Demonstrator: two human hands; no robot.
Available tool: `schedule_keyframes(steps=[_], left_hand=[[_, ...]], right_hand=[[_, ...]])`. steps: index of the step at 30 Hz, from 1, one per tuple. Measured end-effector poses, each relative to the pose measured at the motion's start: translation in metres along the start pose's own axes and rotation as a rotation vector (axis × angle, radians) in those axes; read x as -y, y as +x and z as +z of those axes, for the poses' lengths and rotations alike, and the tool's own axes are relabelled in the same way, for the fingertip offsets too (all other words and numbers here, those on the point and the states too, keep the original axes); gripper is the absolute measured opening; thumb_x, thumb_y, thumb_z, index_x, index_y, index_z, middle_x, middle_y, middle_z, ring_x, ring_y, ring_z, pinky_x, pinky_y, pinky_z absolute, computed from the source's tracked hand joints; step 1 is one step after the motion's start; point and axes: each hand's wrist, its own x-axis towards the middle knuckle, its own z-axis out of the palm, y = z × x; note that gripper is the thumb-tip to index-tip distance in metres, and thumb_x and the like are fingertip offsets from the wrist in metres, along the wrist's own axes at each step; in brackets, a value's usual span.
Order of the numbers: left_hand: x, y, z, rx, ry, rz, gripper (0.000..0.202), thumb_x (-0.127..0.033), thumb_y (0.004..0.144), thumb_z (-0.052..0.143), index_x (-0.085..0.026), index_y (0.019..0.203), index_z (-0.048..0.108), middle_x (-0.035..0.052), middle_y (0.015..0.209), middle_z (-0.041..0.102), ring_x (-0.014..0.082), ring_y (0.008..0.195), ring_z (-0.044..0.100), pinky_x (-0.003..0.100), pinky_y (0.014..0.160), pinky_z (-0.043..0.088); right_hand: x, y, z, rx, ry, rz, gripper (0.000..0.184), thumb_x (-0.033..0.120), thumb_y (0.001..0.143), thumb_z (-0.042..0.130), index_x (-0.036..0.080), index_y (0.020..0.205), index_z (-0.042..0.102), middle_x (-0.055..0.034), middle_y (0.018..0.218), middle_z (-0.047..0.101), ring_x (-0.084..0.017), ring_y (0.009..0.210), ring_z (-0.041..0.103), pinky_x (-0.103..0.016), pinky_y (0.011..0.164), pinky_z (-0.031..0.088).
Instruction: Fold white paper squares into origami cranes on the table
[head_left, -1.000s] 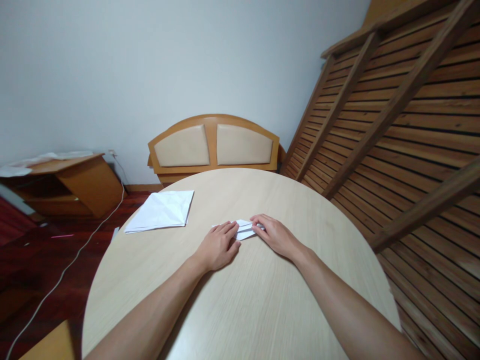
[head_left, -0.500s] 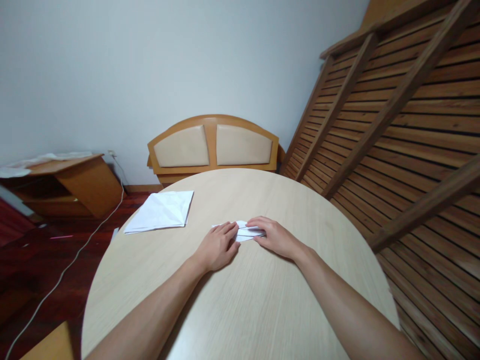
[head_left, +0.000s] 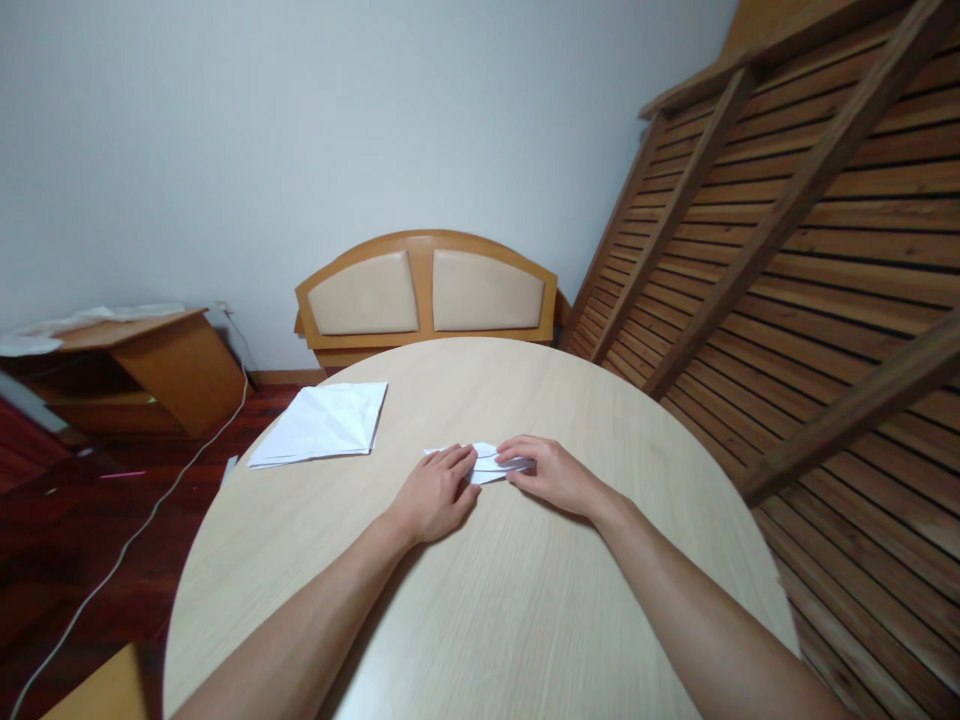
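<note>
A small sheet of white folded paper lies on the round table in front of me, with crease lines running along it. My left hand covers its left part, fingers together over the top and thumb at the near edge, holding it down. At the right end, my right hand has the paper between its fingers on the far side and its thumb on the near side. Both hands hide the paper's ends.
A stack of larger white paper sheets rests at the left of the pale round table. Beyond stand a padded headboard and a low wooden cabinet. Wooden slats lean at the right. A white cable crosses the floor.
My right hand's fingers have shifted very slightly to the right along the folded paper, and the flap under them sits a little differently. The left hand stays in place.
</note>
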Motion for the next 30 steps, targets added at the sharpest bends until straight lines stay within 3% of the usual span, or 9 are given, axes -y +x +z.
schedule_keyframes(steps=[4,13,23,30], left_hand=[[-0.001,0.0,0.0,-0.001,0.002,0.004,0.048,-0.033,0.095,0.05,-0.017,0.14,0.051,0.0131,0.143,0.056,0.0295,0.134,0.05,0.048,0.112,0.041],[-0.002,0.0,-0.002,-0.013,-0.014,-0.009,0.048,-0.032,0.094,0.051,-0.018,0.14,0.051,0.0126,0.143,0.056,0.0292,0.134,0.05,0.049,0.112,0.04],[-0.003,0.002,-0.005,-0.039,-0.055,-0.01,0.04,-0.034,0.099,0.043,-0.02,0.135,0.055,0.0098,0.137,0.062,0.027,0.128,0.055,0.046,0.108,0.042],[-0.005,0.006,-0.015,-0.066,-0.129,-0.075,0.046,-0.037,0.105,0.025,-0.022,0.109,0.068,0.0064,0.104,0.075,0.0229,0.099,0.068,0.037,0.091,0.048]], right_hand=[[-0.002,-0.001,0.0,0.03,-0.039,-0.046,0.036,0.004,0.08,0.064,0.024,0.107,0.074,-0.0051,0.117,0.071,-0.02,0.11,0.065,-0.036,0.101,0.048],[-0.01,0.0,-0.001,0.008,-0.179,-0.024,0.029,0.008,0.088,0.06,0.025,0.104,0.078,-0.0062,0.114,0.075,-0.022,0.104,0.071,-0.035,0.095,0.053],[-0.007,-0.001,-0.006,-0.069,-0.071,0.051,0.031,0.009,0.086,0.06,0.027,0.104,0.078,-0.0025,0.108,0.078,-0.021,0.099,0.073,-0.034,0.092,0.055],[-0.005,0.0,-0.007,-0.127,0.052,0.166,0.025,0.018,0.087,0.06,0.025,0.103,0.078,-0.004,0.102,0.079,-0.022,0.091,0.074,-0.035,0.084,0.056]])
